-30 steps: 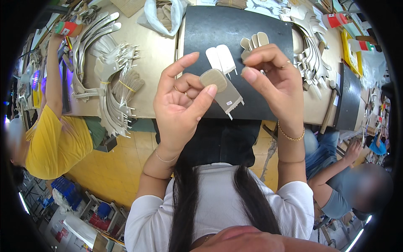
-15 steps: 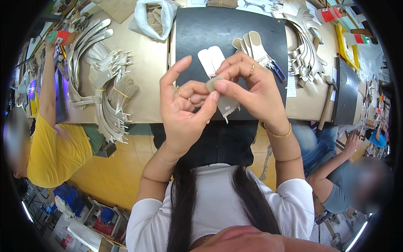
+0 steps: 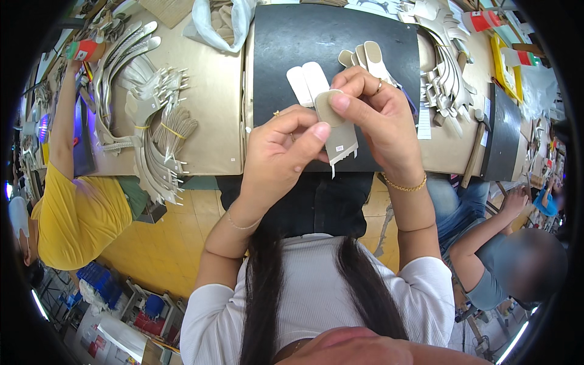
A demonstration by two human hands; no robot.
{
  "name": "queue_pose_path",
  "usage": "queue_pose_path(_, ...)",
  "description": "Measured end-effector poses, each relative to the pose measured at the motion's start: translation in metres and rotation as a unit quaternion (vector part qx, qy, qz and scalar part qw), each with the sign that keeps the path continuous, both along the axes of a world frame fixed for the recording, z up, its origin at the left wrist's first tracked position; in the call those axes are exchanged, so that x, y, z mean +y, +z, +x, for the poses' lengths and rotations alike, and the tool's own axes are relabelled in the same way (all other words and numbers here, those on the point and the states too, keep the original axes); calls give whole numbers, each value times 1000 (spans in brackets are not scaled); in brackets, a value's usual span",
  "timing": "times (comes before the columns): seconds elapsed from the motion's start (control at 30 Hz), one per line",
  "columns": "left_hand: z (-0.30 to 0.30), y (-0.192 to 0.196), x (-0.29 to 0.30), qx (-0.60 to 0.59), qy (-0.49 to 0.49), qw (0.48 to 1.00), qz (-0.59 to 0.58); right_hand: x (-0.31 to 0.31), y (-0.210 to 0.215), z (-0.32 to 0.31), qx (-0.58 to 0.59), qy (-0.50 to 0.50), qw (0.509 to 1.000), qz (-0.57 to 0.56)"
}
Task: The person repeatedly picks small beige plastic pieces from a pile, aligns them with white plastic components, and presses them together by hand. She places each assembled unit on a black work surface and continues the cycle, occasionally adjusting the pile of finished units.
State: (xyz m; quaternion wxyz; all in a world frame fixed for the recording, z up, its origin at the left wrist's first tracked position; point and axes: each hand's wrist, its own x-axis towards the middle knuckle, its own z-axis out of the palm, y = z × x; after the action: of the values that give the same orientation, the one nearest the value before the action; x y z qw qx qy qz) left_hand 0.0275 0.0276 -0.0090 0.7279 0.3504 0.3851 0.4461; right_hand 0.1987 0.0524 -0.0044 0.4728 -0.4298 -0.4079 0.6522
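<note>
Across the whole scene ran the tan workbench, and over its middle — there it was — the black mat. Off to the left lay bundled curved pieces, with another bundle over on the right. A translucent plastic bag sat near the mat's far left corner.

Now in close! The left hand was curled, thumb and fingers pinched on the side of a grey flat piece, held up over the mat's near part. The right hand was half closed, thumb and forefinger nipping the top of a tan rounded pad, which overlapped the grey piece; whether the two were joined, I couldn't tell. Just beyond lay two white pieces, and near the right fingers, some tan-faced pieces.

How would it handle? Light and thin, by the look of it, pliable rather than stiff, perhaps a little slick. The broad sides seemed the safe grip — the slim tabs at the lower end looked easiest to bend or tear.
</note>
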Motion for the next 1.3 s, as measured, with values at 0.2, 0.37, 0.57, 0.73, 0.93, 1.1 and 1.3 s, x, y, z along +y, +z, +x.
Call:
queue_pose_path(0.2, 2, 3, -1, 26, 22, 999, 16, -1, 2, -4, -60, -23, 994, 88)
queue_pose_path(0.37, -1, 5, 0, 39, 19, 999, 16, 3, 7, 8, -65, 9, 997, 47)
queue_pose_path(0.57, 0, 5, -1, 27, 22, 999, 21, 2, 5, 5, -93, 42, 991, 82)
queue_pose_path(0.73, -2, 1, -3, 52, 20, 997, 56, 1, 6, 3, -121, 76, 987, 76)
queue_pose_path(0.93, 2, -9, -3, 113, 24, 983, 142, -2, 10, 9, -211, 80, 967, 116)
queue_pose_path(1.1, -5, -33, 21, 386, 72, 861, 325, 13, -4, 25, -321, -113, 914, 220)
queue_pose_path(1.3, -4, -66, 53, 591, 10, 754, 286, 47, -12, 41, -502, -160, 819, 228)
